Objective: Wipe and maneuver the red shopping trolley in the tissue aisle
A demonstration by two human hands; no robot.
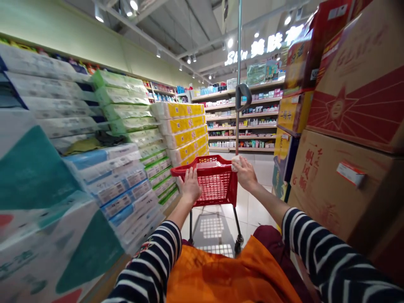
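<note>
A red plastic shopping cart (214, 189) with a mesh basket and dark metal legs stands right in front of me. My left hand (191, 187) is on the left part of its handle, the fingers bent over the red bar. At the right end of the bar, my right hand (246, 174) pinches a crumpled white cloth or tissue (235, 163) against the cart's corner. Just behind that hand rises a thin metal pole (239, 50) bearing a grey loop-shaped grip (243, 97). The pole's lower end is hidden by my hand.
Wrapped tissue packs (123, 189) are piled along the left, with yellow-and-white packs (184, 126) farther on. Stacked cartons (334, 181) line the right side. Shelves of small bottles and boxes (255, 113) close off the far end. Tiled floor (255, 206) shows beside the cart.
</note>
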